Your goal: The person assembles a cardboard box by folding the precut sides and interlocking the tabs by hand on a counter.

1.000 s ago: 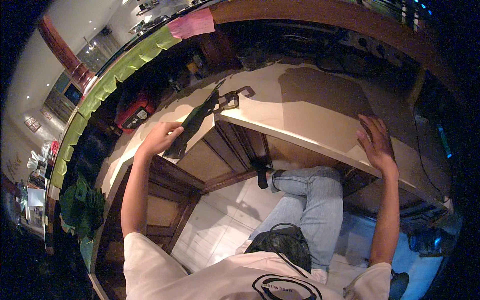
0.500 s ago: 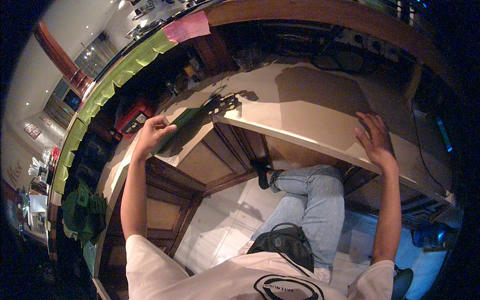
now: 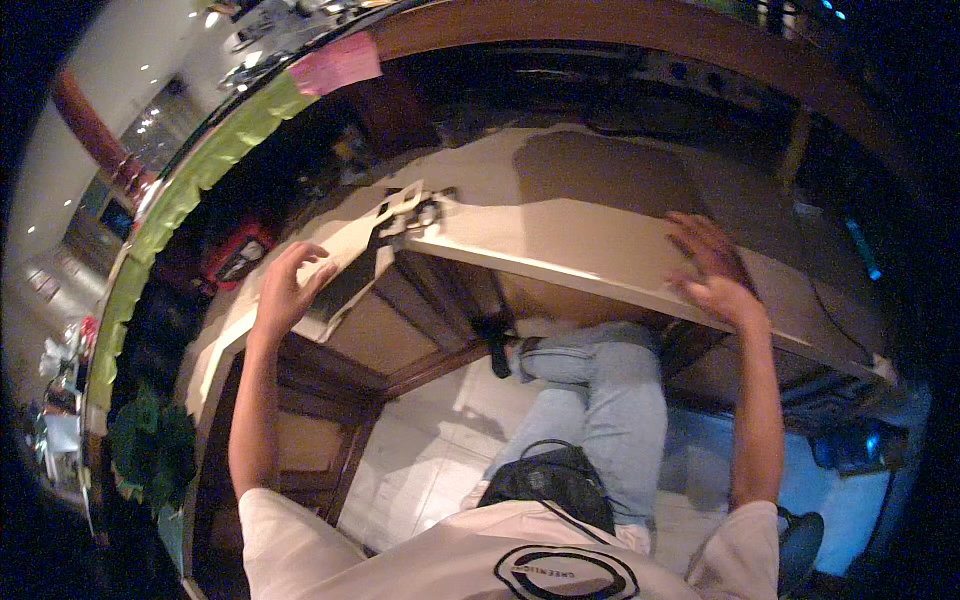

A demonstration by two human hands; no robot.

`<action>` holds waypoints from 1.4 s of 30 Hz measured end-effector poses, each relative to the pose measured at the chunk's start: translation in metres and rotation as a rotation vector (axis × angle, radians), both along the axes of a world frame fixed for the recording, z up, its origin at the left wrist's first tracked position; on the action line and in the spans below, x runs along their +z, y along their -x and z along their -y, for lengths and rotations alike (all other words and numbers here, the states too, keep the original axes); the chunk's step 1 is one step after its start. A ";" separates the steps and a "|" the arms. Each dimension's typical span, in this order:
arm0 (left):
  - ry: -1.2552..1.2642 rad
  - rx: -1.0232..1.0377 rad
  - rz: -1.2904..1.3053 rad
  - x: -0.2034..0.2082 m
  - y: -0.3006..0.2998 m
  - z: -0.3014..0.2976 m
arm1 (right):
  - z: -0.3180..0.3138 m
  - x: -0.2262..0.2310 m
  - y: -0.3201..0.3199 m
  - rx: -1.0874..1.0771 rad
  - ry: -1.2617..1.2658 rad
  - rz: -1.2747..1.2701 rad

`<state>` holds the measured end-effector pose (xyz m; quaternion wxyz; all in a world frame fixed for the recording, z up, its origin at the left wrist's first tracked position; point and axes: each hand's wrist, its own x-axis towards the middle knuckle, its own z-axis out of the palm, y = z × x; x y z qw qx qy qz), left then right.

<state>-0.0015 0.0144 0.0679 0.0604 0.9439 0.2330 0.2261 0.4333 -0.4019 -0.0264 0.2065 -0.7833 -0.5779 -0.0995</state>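
Observation:
At the left, my left hand (image 3: pixel 288 292) is at the near end of a long flat strip (image 3: pixel 358 240) with angular cut-outs at its far end. The fingers curl around it, though the exact contact is partly hidden. The strip looks pale under the light, and its dark shadow falls along the corner of the counter (image 3: pixel 575 235). Its kind does not show clearly. Over the front edge of the counter at the right, my right hand (image 3: pixel 715 270) is open with fingers spread, holding nothing. A broad shadow lies on the counter beyond it.
A red and black box-like object (image 3: pixel 240 255) stands behind my left hand. Green and pink sticky notes (image 3: pixel 338 65) line the raised ledge. A leafy plant (image 3: pixel 150 445) is at the lower left. A thin cable (image 3: pixel 825 310) hangs at the right. Wooden cabinet panels run under the counter.
The strip has tilted, turning from dark green to pale in the light. My left hand's fingers have loosened a little. The whole view has shifted, so things sit farther left.

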 end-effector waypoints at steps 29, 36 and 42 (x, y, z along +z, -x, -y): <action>-0.240 -0.651 0.188 -0.098 -0.218 0.208 | 0.042 0.014 0.097 -0.100 -0.065 0.278; 0.043 -0.619 0.279 -0.100 -0.209 0.169 | 0.043 0.007 0.080 -0.166 -0.144 0.157; 0.057 -0.714 0.248 -0.094 -0.219 0.179 | 0.051 0.008 0.092 -0.288 -0.156 0.158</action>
